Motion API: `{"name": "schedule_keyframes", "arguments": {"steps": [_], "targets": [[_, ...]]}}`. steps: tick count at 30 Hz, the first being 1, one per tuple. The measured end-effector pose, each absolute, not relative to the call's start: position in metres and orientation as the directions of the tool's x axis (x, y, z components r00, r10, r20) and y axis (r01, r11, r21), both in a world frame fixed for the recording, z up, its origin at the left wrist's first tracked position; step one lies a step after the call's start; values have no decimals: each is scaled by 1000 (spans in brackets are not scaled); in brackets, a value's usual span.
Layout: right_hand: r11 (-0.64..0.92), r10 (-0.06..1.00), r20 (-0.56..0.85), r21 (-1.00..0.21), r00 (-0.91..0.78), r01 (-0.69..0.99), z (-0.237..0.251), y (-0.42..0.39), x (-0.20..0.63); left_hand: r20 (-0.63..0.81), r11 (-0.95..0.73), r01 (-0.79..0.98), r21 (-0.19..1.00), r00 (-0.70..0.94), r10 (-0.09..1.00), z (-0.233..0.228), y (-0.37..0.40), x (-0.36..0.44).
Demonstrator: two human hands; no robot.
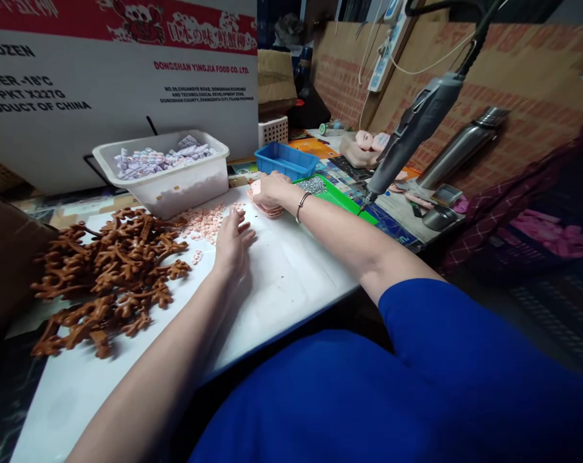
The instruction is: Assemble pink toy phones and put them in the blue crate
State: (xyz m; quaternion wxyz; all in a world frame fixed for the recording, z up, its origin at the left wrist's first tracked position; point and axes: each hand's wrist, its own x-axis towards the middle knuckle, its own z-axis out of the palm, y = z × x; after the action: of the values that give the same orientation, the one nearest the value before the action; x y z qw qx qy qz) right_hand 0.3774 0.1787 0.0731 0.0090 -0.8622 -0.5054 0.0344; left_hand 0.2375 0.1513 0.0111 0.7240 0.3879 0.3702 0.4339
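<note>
My left hand [233, 245] is just above the white work surface, fingers apart with nothing seen in them. Beside it lies a scatter of small pink pieces [205, 222]. Farther forward, my right hand [273, 191] is closed on a pale pink plastic piece [256, 187], its fingertips partly hidden. Directly under that hand sits a stack of flat pink plastic pieces [271, 211]. On the left is a heap of brown branch-shaped plastic parts [120, 270].
A white tub [180, 190] of small lilac pieces stands behind the pink scatter. A blue tray [291, 168] and a green tray [352, 207] with small metal screws [313, 185] lie beyond my right hand. An electric screwdriver [412, 132] hangs over the right side, near a steel flask [460, 148].
</note>
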Motion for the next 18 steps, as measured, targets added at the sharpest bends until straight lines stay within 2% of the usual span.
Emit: {"name": "schedule_keyframes", "arguments": {"steps": [5, 12, 18], "targets": [[-489, 873, -53, -89, 486, 868, 71, 176, 380, -230, 338, -318, 886, 331, 915, 12, 151, 238], [-405, 914, -36, -117, 403, 907, 71, 170, 384, -242, 348, -296, 890, 341, 908, 13, 151, 238], [-463, 886, -47, -111, 460, 880, 76, 172, 381, -244, 351, -281, 893, 351, 904, 12, 150, 238]]}}
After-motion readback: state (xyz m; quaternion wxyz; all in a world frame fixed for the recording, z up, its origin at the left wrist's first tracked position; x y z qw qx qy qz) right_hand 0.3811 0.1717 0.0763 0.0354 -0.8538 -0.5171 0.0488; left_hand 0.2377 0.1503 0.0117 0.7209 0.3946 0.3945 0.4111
